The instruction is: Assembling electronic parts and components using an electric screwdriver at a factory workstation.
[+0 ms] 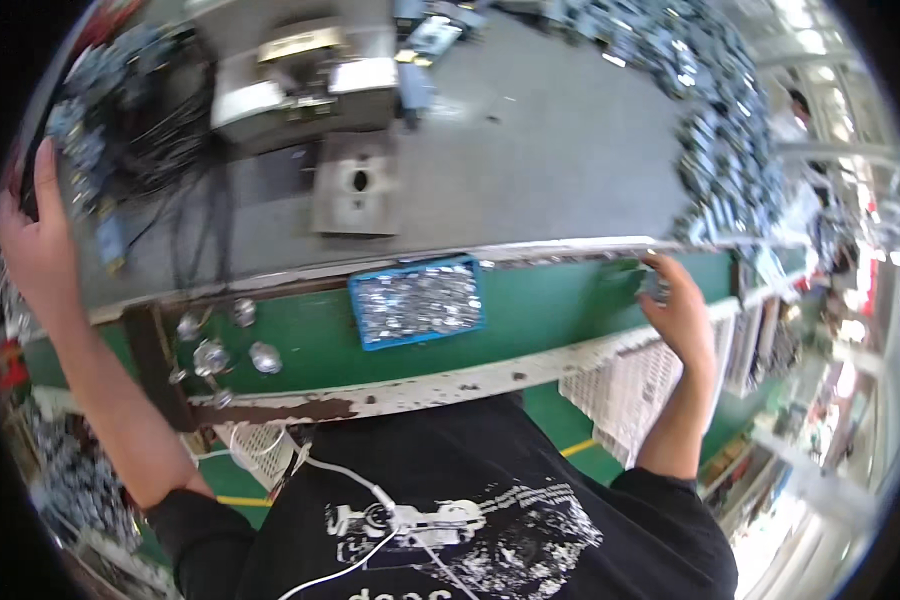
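Green shelf; right hand, grey piece between fingers

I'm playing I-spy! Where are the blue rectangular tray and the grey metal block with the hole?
Blue rectangular tray [426, 338]: head view, near rim.
Grey metal block [382, 190]: head view, top face beside the hole.

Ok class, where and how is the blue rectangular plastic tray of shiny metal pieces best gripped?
Probably by the short left and right walls of the tray, a hand coming in from each side, keeping it level. Both ends border open green surface, while its far side lies close to the grey worktop, and the metal pieces look loose.
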